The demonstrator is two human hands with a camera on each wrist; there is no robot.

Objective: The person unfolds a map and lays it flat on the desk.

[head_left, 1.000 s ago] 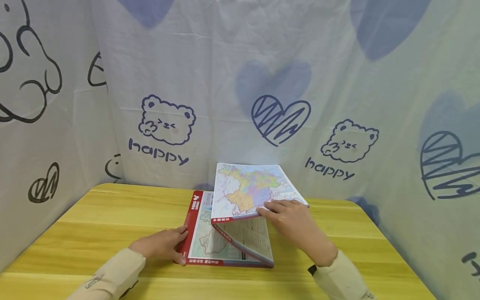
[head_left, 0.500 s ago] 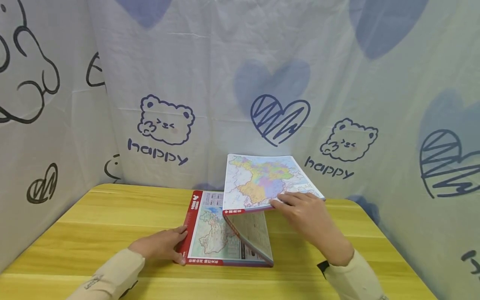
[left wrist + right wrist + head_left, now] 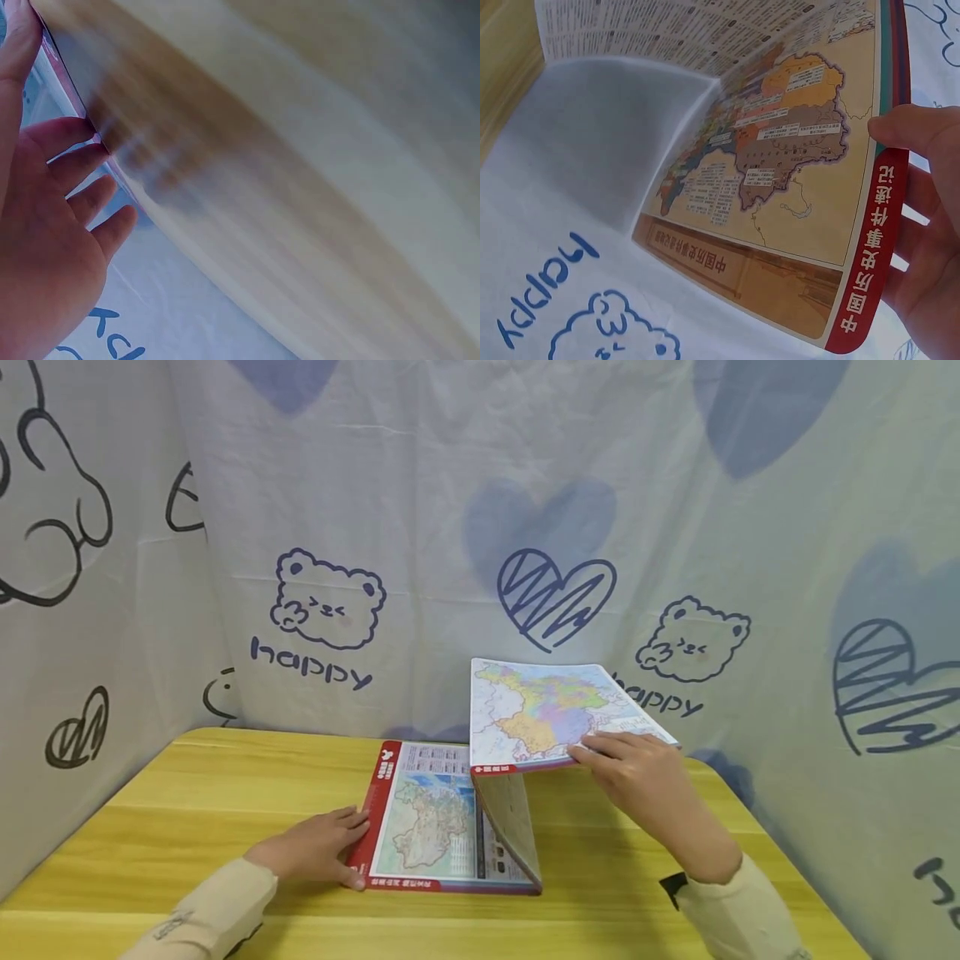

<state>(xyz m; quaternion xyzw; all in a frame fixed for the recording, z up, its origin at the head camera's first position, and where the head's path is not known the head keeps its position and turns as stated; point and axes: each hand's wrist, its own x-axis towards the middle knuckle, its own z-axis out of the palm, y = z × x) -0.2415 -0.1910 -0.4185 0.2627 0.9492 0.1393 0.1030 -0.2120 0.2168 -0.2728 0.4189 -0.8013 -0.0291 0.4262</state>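
Observation:
A folding map [image 3: 431, 827] with red margins lies partly unfolded on the table. Its upper panel [image 3: 517, 714], printed with a coloured map, is raised and slants to the right, joined to the rest by a tilted fold. My right hand [image 3: 645, 781] pinches that panel's near edge. In the right wrist view the thumb of the right hand [image 3: 930, 165] presses a red-bordered face, with the fingers behind it. On the lower panel's left red margin rests my left hand [image 3: 311, 847]. The left wrist view has the left hand [image 3: 56, 217] with extended fingers touching the edge.
The yellow wood-grain table [image 3: 247, 777] carries the map. White cloth [image 3: 435, 485] with hearts, bears and lettering hangs behind the table and along both sides, close to its edges.
My right hand has moved right and upward with the upper panel, uncovering more of the lower panel's printed face. The left hand has stayed at the left margin.

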